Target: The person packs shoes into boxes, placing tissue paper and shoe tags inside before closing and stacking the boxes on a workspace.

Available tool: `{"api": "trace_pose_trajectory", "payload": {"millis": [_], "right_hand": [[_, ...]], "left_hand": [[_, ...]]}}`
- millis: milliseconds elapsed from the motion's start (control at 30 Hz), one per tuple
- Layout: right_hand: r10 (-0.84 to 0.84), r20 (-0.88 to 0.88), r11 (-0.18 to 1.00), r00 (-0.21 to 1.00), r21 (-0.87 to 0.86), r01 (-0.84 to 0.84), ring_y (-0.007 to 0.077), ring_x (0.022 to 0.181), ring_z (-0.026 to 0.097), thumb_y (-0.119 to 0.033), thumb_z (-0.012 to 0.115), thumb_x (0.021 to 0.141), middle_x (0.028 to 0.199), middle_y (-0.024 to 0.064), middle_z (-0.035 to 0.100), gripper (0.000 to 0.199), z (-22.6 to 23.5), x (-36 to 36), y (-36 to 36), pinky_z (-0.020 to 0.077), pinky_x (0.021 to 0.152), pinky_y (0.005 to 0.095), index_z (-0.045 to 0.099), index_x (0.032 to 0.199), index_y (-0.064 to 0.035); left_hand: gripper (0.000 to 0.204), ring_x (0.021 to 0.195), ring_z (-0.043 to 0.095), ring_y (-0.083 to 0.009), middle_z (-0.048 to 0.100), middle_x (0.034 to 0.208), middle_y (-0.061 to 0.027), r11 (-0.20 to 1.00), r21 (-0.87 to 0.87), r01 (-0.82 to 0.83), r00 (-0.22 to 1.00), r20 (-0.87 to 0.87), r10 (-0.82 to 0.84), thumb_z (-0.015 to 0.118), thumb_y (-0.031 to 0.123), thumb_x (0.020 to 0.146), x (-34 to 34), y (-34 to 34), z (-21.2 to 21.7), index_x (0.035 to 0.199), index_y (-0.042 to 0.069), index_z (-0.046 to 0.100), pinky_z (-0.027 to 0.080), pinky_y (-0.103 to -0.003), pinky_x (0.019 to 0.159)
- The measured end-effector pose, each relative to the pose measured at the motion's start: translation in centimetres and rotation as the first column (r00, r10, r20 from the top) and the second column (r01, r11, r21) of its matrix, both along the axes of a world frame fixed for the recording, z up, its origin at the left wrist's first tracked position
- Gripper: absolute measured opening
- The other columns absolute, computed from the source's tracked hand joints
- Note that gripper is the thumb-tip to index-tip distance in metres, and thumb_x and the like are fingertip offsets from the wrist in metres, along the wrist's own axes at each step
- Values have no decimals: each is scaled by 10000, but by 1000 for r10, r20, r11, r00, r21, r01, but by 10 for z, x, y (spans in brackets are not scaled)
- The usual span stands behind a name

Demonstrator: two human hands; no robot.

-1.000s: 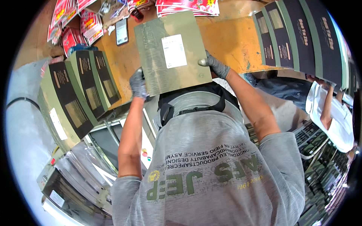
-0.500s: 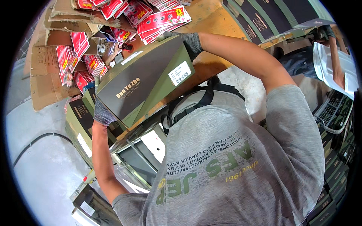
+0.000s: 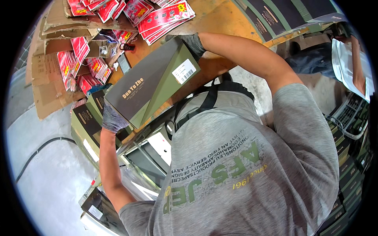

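Note:
A shoebox (image 3: 147, 80) in dark brown and green, with a white barcode label on its face, is held slantwise at the table's near edge. My left hand (image 3: 113, 118), in a grey knit glove, grips its lower left corner; part of its fingers is hidden by the box. Round the upper right end is my right hand (image 3: 193, 46), also gloved, fingers curled over the far edge. Left of the box, below my left hand's level, similar boxes (image 3: 87, 122) stand close by.
Red printed packets (image 3: 163, 19) lie in stacks on the wooden table (image 3: 220, 19), others in a torn cardboard carton (image 3: 47, 78). More shoeboxes (image 3: 271, 17) line the far right. A person (image 3: 350, 67) in white stands at right, near a wire cart (image 3: 348, 114). A black cable (image 3: 37, 151) crosses the floor.
The shoebox has tilted, so its far side with a white sticker no longer shows. Its right end has shifted slightly left with my right hand; both hands keep hold.

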State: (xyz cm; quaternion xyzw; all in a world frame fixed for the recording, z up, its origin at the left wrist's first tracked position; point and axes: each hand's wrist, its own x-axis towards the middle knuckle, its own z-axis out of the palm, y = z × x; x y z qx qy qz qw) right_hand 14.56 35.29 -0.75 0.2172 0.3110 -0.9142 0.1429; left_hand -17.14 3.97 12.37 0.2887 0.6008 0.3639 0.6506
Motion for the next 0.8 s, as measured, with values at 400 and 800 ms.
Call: {"api": "trace_pose_trajectory", "payload": {"millis": [400,800], "right_hand": [[-381,-158,896,911,-307,321,429,1314,501,-824,285,911,1387,231,579,951,-48,16,-6,341,1120,610,451,1500,-97],[-764,12,624,645,268,734,306,1358,496,-654,484,981,1482,194,511,840,-75,24,-47,358,1165,390,432,1494,9]], "left_hand": [[1286,1349,454,-328,315,1482,-222,861,102,498,241,-970,-25,902,293,596,86,19,35,1561,-41,120,402,-452,1142],[664,1244,561,-178,617,1350,-93,953,90,-289,622,-739,259,570,441,974,7,47,84,1457,-9,499,427,-346,1072]]}}
